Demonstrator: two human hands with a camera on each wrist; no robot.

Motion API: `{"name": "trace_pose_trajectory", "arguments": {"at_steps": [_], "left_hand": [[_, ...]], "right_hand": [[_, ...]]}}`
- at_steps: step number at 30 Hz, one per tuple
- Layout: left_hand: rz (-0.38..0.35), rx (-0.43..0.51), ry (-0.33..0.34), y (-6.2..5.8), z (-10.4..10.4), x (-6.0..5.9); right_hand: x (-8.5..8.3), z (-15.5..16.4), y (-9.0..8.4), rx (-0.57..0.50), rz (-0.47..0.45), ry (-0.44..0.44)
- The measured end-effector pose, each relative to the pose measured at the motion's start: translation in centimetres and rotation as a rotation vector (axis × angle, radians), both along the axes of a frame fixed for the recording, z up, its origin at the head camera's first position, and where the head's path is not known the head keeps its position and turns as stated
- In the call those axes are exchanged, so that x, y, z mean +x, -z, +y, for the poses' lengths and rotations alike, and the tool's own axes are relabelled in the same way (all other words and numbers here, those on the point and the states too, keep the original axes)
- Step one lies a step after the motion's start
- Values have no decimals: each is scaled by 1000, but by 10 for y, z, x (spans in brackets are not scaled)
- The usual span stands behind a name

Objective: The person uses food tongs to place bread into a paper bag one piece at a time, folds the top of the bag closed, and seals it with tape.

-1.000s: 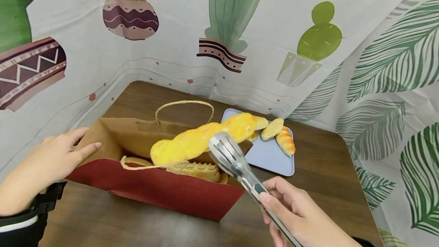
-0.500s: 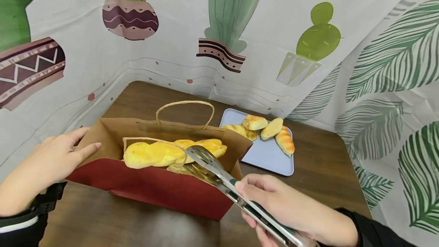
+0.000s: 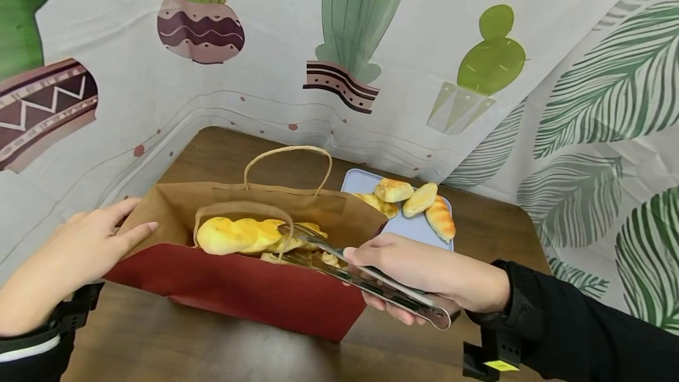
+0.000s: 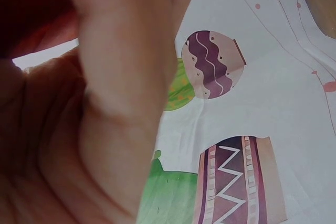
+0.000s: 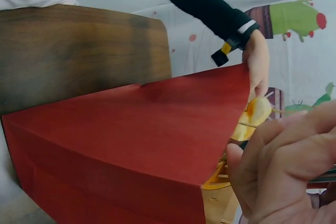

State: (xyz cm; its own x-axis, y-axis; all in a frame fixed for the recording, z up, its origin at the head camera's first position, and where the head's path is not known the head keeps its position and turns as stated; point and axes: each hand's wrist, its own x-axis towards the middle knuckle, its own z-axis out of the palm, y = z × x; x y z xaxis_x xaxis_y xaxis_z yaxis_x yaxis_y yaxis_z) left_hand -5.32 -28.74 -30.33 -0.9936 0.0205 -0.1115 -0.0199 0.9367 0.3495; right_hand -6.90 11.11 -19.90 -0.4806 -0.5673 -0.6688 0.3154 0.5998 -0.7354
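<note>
- Dark wooden table (image 3: 493, 234) fills the corner between two printed curtains, cacti at the back and green leaves at the right.
- Nearest, the right hand (image 3: 424, 273) comes in from the right, its fingers curled round metal tongs (image 3: 361, 273); the handle end juts out under the palm, and the tips reach over the rim into the red paper bag (image 3: 239, 287).
- Inside the bag, the tong tips meet a long yellow twisted bread (image 3: 239, 234); whether they clamp it or only touch it is hard to tell, since the near wall and a paper handle cover that spot. More bread below is mostly hidden.
- The left hand (image 3: 90, 246) rests with straight fingers on the bag's left end, holding the mouth wide; the left wrist view shows only blurred skin and curtain.
- Farther back, a pale blue tray (image 3: 419, 240) with four small buns (image 3: 419, 199) lies just behind the bag, partly hidden by the bag and the hand.
- Bare wood stays free right of the tray up to the table's rounded corner.
</note>
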Motion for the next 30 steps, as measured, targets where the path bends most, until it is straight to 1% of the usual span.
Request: {"name": "trace_pose_trajectory", "arguments": {"at_steps": [7, 14, 16, 19, 21, 27, 30], "left_hand": [[-2, -3, -4, 2, -3, 0], [17, 6, -2, 1, -2, 1], [11, 12, -8, 0, -2, 2], [15, 17, -12, -1, -1, 3], [11, 20, -11, -1, -1, 3], [20, 16, -5, 3, -4, 1], [20, 13, -1, 3, -4, 1]], "right_hand": [[-3, -4, -4, 0, -24, 10], [-4, 2, -14, 50, 17, 3], [-4, 3, -14, 46, 15, 1], [-4, 6, -13, 11, 11, 2], [-3, 9, -13, 1, 5, 20], [1, 25, -19, 18, -4, 62], [2, 36, -21, -3, -28, 75]]}}
